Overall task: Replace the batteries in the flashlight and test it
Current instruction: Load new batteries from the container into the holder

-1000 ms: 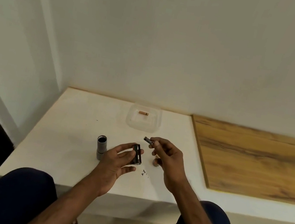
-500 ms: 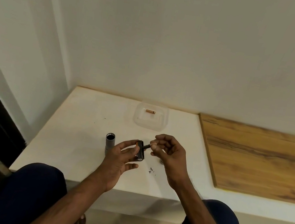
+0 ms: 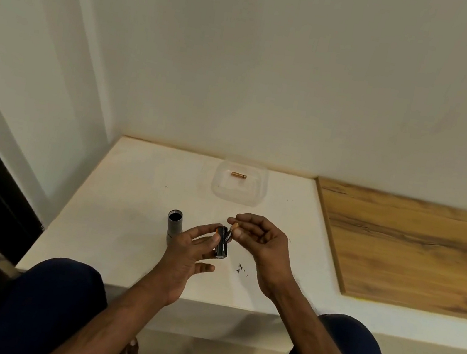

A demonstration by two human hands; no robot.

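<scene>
**Battery Meets Holder Above the White Ledge**

The right thumb and forefinger tips [image 3: 237, 233] are closed together in a pinch on a small battery [image 3: 231, 232]. Its copper-coloured end points up and away, and its dark lower part lies against the side of a black battery holder [image 3: 221, 248]. The other fingers of the right hand [image 3: 262, 243] are loosely curled over the palm. Whether the battery is already seated in a slot cannot be told at this size.

The left hand [image 3: 190, 251] grips the holder: the thumb presses its near upper edge, and the fingers behind it are curled against its far side. The little finger sticks out lower down, apart from the rest and touching nothing. The holder stands nearly upright, with an orange marking near its top.

Both hands hover over the front middle of a white ledge [image 3: 128, 205]. Just left of the left hand, a grey flashlight body [image 3: 174, 227] stands upright on the ledge with its open dark end facing up. It is near the knuckles but not held.

A few small dark specks [image 3: 240, 268] lie on the ledge between the two wrists. Farther back, near the wall, is a clear plastic container [image 3: 258, 195] with one copper-coloured battery [image 3: 238, 175] lying on its side in it.

A wooden board [image 3: 414, 253] covers the right part of the ledge, well apart from the hands. Knees in dark blue trousers [image 3: 50, 300] press up to the front edge.
</scene>
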